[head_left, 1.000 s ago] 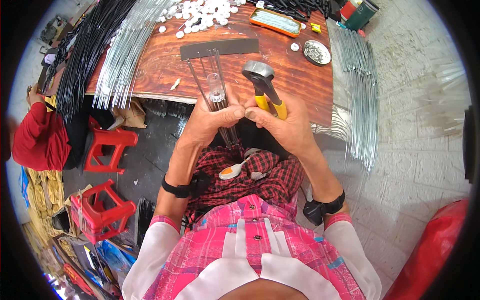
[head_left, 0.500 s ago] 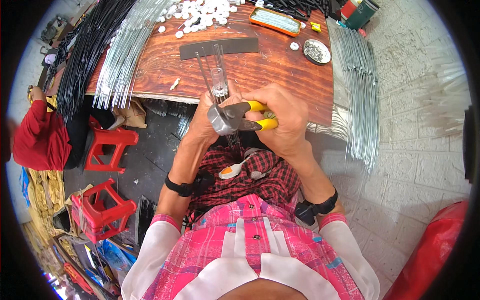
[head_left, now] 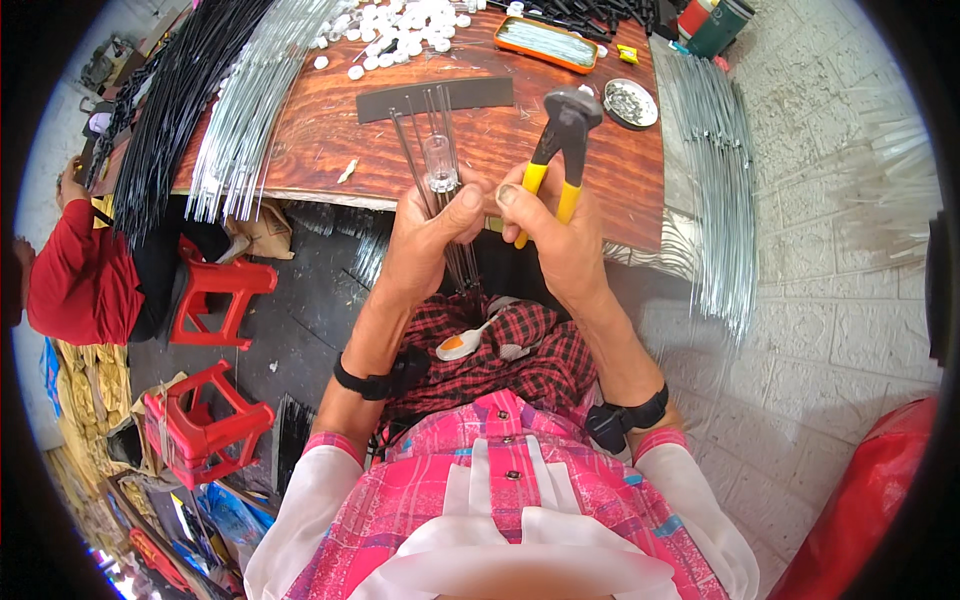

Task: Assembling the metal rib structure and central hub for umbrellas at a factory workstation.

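Observation:
My left hand (head_left: 428,240) is closed round a bundle of thin metal rods (head_left: 462,268), which stick out above and below the fist. A clear plastic tube (head_left: 439,160) with a toothed-looking lower rim stands among the rods, just above the fingers. In my right hand (head_left: 562,245) are end-cutting pincers (head_left: 572,112) with yellow handles and a dark head. Their jaws point away from me over the table, apart from the rods. My two hands are close together at the table's near edge. On my checked lap lies a white item with an orange patch (head_left: 460,345).
The wooden table (head_left: 300,160) carries black rods (head_left: 190,90), silver rods (head_left: 255,110), white caps (head_left: 400,40), a dark strip (head_left: 480,93), an orange-rimmed tin (head_left: 546,45) and a round dish (head_left: 631,103). Red stools (head_left: 215,300) and a person in red (head_left: 85,275) are at left.
The pincers have left the rods at my left hand and swung up and right, jaws now facing away. My left thumb has come into view over the bundle.

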`<state>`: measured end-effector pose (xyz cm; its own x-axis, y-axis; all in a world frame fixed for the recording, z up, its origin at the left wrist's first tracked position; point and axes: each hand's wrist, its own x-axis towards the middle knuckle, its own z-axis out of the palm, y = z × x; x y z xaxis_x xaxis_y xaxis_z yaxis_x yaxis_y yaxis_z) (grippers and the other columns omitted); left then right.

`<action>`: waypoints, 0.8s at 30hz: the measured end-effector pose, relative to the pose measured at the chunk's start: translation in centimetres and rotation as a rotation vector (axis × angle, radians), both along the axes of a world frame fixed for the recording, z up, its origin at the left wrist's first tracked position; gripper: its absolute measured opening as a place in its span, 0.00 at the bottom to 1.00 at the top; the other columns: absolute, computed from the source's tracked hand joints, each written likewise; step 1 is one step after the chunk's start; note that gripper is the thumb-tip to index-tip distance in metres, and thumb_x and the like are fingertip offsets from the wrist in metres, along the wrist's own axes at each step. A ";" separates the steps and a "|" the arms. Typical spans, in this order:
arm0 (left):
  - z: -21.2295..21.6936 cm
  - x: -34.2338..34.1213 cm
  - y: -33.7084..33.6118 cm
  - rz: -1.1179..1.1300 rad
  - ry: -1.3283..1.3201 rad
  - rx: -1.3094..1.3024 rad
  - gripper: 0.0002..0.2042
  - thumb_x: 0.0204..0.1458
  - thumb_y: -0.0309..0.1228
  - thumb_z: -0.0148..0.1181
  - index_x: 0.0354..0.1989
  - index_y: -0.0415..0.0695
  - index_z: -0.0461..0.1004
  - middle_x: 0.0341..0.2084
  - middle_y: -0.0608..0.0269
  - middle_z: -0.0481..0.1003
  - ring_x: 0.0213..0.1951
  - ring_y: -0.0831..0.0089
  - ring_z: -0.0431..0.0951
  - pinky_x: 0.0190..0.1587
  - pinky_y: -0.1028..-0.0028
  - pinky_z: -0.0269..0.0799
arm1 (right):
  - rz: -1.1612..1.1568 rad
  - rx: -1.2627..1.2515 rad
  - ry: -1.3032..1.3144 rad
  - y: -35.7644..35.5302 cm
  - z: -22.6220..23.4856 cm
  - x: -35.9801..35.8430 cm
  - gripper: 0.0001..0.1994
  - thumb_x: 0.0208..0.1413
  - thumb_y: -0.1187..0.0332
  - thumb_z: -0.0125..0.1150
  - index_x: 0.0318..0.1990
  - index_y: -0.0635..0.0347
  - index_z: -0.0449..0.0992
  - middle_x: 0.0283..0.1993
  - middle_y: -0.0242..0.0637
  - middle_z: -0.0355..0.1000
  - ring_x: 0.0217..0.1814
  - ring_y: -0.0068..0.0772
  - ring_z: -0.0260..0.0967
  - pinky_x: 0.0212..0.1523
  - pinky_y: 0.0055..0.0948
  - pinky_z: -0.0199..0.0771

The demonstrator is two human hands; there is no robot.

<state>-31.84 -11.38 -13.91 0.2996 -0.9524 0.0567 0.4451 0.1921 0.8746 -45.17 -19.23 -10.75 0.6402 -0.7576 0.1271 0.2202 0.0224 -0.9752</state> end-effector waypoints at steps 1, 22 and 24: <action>0.1 -0.4 0.0 0.044 -0.005 -0.043 0.15 0.56 0.38 0.60 0.42 0.39 0.70 0.20 0.74 0.64 0.22 0.84 0.59 0.26 0.80 0.54 | -0.002 0.000 0.000 -0.1 -0.1 0.0 0.06 0.56 0.69 0.58 0.34 0.63 0.74 0.24 0.25 0.69 0.23 0.14 0.64 0.26 0.18 0.64; 1.3 -1.6 0.4 0.036 -0.114 -0.017 0.30 0.57 0.43 0.58 0.62 0.37 0.59 0.28 0.71 0.68 0.31 0.82 0.66 0.37 0.79 0.63 | 0.050 0.126 -0.044 -0.3 -0.1 0.7 0.08 0.57 0.67 0.59 0.38 0.64 0.77 0.23 0.25 0.69 0.23 0.13 0.64 0.25 0.16 0.63; 1.2 -1.5 0.5 0.033 -0.120 -0.022 0.30 0.57 0.43 0.58 0.62 0.37 0.60 0.29 0.71 0.69 0.31 0.82 0.67 0.37 0.79 0.63 | 0.044 0.116 -0.013 -0.2 0.0 0.8 0.09 0.55 0.65 0.60 0.34 0.62 0.74 0.23 0.28 0.66 0.23 0.18 0.63 0.27 0.21 0.63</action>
